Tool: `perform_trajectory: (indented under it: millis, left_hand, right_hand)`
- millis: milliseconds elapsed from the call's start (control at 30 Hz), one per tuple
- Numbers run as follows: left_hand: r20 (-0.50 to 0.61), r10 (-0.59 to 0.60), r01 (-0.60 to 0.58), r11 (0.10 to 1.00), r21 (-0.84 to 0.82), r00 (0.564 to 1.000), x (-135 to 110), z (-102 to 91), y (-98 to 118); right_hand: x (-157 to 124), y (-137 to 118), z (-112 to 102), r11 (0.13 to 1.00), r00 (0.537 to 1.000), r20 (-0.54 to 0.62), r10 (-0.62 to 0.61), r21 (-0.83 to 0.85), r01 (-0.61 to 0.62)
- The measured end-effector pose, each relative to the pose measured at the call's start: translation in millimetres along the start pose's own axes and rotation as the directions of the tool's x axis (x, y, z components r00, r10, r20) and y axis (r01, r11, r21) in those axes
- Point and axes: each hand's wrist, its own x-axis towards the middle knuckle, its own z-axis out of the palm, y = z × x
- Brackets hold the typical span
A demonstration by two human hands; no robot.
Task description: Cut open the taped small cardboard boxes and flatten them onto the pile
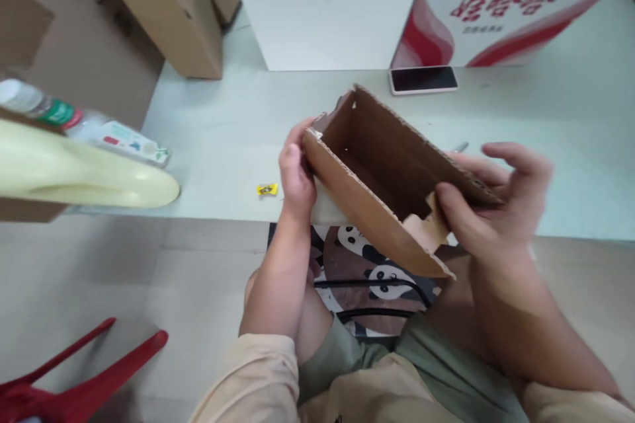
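Observation:
A small brown cardboard box, partly folded with its open side up, hangs over the near edge of the pale table. My left hand grips its left end, fingers wrapped round the corner. My right hand holds the right end, thumb pressed on a notched flap, the other fingers curled behind the wall.
A phone lies face up at the back of the table before a red and white carton. A yellow wrapper sits near the front edge. Cardboard boxes, a bottle and a cream object are at left; a red chair is below.

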Motion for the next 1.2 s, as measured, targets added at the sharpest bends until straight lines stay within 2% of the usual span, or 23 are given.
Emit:
perform_trajectory:
  millis: [167,233,300,400,500,567,633,700,800,867,967,1067,1133,1200]
  left_hand:
    - [0.047,0.071,-0.071,0.997,-0.006,0.996,1,26.8,4]
    - [0.065,0.122,-0.118,0.991,-0.061,0.99,0,34.4,6]
    - [0.054,0.143,-0.138,0.987,-0.085,0.988,-2,39.8,8]
    - [-0.005,0.077,-0.077,0.997,0.027,0.997,-3,41.4,6]
    - [-0.017,0.015,-0.012,0.988,0.154,1.0,0,33.3,0]
    - [0.035,0.015,-0.021,0.982,0.188,0.999,2,24.4,-5]
    - [0.095,0.026,-0.045,0.977,0.21,0.995,4,15.7,-8]
    - [0.149,0.015,-0.053,0.967,0.25,0.989,5,9.4,-8]
    - [0.223,-0.006,-0.062,0.954,0.295,0.975,5,5.6,-4]
    - [0.235,-0.003,-0.07,0.951,0.302,0.972,4,5.3,0]
    - [0.214,0.016,-0.082,0.95,0.301,0.977,3,2.9,2]
    - [0.175,0.054,-0.102,0.955,0.28,0.983,6,-5.8,-1]
    - [0.117,0.06,-0.088,0.964,0.252,0.991,10,-14.3,-5]
    - [0.022,0.019,-0.023,0.978,0.208,1.0,15,-22.4,-9]
  right_hand:
    - [3,32,-12,0.974,0.979,-0.012,0.205,0.105,-0.203]
    - [0,38,-14,0.955,0.968,-0.01,0.252,0.161,-0.247]
    - [-3,40,-13,0.941,0.966,-0.016,0.257,0.232,-0.246]
    - [-5,37,-8,0.928,0.979,0.001,0.204,0.318,-0.193]
    - [-5,38,-6,0.946,0.995,0.088,0.036,0.319,-0.062]
    - [-6,42,-5,0.94,0.987,0.122,-0.107,0.335,0.061]
    - [-8,47,-3,0.927,0.977,0.112,-0.179,0.353,0.13]
    - [-10,50,-1,0.941,0.985,0.098,-0.141,0.324,0.102]
    - [-13,48,0,0.972,0.994,0.103,-0.024,0.236,-0.001]
    - [-13,44,0,0.979,0.994,0.106,-0.007,0.206,-0.015]
    - [-12,42,-2,0.988,0.999,0.046,-0.013,0.157,0.006]
    - [-10,54,-3,0.991,0.991,-0.127,0.035,0.131,-0.019]
    - [-8,68,-2,0.983,0.975,-0.189,0.12,0.159,-0.09]
    - [-9,79,0,0.964,0.961,-0.161,0.224,0.184,-0.194]
